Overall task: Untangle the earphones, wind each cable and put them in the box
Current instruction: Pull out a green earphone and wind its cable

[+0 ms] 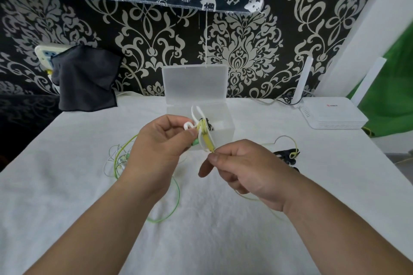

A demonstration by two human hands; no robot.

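A green cable (177, 196) lies loose on the table (201, 241), and above it the right hand (245, 169) pinches the tip of a wound yellow bundle (207, 140) gripped in the left hand's (156, 147) curled fingers, just before the open box (224, 131).

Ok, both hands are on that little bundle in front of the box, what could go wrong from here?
The green cable trails loose under the left hand toward the tangle; pulling could tighten it.
The right hand only pinches the tip of the bundle, so the winding may slip and unravel.
The open box sits right behind the bundle; a tug might knock it.
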